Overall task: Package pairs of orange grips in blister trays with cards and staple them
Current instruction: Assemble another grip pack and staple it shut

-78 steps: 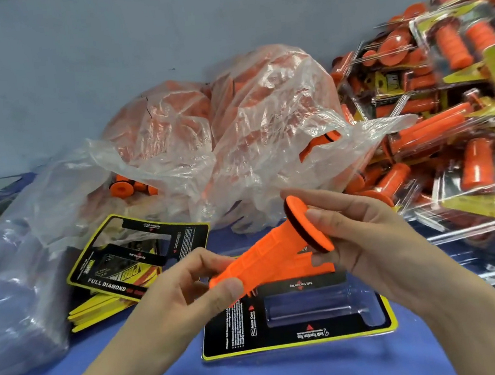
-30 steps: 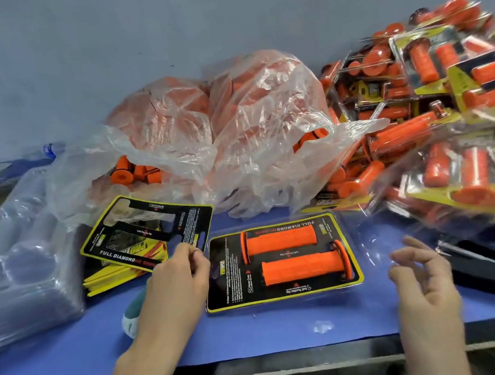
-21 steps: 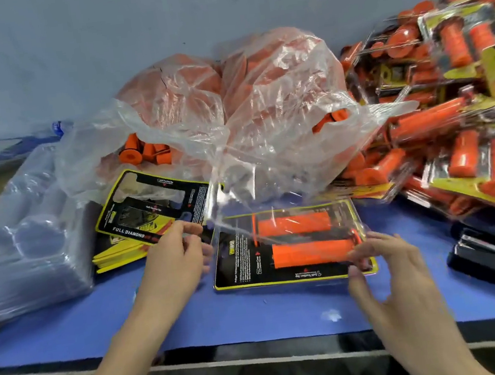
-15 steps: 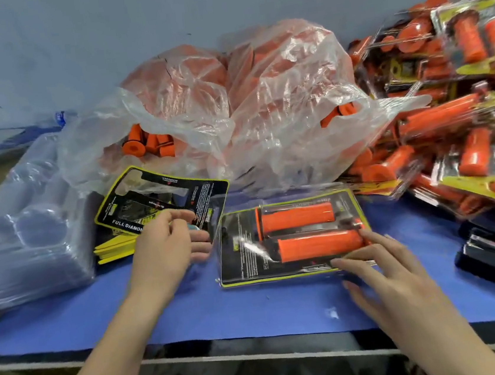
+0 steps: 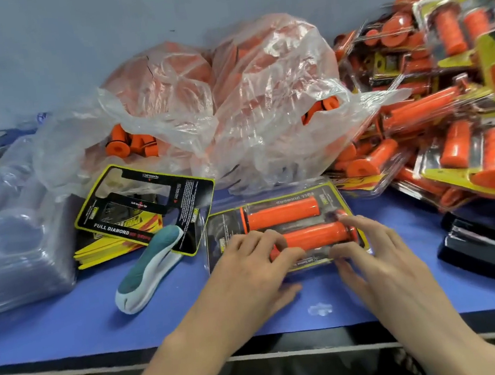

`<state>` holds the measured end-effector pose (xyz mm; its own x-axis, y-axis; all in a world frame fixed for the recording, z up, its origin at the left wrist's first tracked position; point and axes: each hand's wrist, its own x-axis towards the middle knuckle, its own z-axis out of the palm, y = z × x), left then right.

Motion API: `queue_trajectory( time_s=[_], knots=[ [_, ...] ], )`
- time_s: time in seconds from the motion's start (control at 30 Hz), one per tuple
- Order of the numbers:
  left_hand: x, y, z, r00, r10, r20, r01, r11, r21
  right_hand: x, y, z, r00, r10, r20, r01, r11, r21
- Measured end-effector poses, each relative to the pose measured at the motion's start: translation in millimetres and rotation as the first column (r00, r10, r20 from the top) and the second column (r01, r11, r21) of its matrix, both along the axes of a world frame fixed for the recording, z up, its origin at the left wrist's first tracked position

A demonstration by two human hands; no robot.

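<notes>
Left hand (image 5: 247, 273) and right hand (image 5: 387, 264) pinch the near edge of a clear blister tray (image 5: 222, 224). Fingers lie on top and thumbs at the rim, apparently squeezing it flat over its yellow-edged card (image 5: 325, 192) to hold the two orange grips (image 5: 280, 214) in their pockets. One grip lies just beyond the fingertips, the other right under them. A teal stapler (image 5: 148, 272) lies just left of the left hand and a black stapler (image 5: 488, 252) right of the right hand, both within reach for the stapling not yet done. Beyond the left hand sit spare cards (image 5: 137, 206) and stacked empty trays (image 5: 9, 245). A bag of loose grips (image 5: 230, 103) lies ahead, and finished packs (image 5: 451, 96) are heaped beyond the right hand on the blue tabletop (image 5: 71, 333).
</notes>
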<state>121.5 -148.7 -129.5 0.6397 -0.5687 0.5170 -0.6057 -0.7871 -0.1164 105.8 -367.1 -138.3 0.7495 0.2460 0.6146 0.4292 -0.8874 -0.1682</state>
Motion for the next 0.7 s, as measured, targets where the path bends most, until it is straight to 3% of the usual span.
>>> queue_trajectory(
  time_s=[0.17,0.33,0.5,0.7],
  knots=[
    [3.8,-7.9,-10.5,0.994,0.063,0.093,-0.064,0.998,0.01,2.0,-6.5,-2.7,0.992,0.12,0.035,-0.118,0.992,-0.053],
    [3.5,-2.3,-9.3,0.992,0.02,0.121,-0.015,0.999,-0.036,7.0,-21.2,-1.2,0.997,0.067,-0.024,-0.068,0.995,-0.078],
    [0.7,2.4,-1.1,0.993,-0.039,0.11,0.048,0.996,-0.078,5.4,-24.8,6.5,0.99,0.099,0.101,-0.092,0.993,-0.075],
    [-4.6,-19.0,-4.5,0.988,-0.088,0.13,0.097,0.993,-0.065,0.0,-15.2,6.9,0.942,0.279,0.187,-0.266,0.96,-0.09]
  ],
)
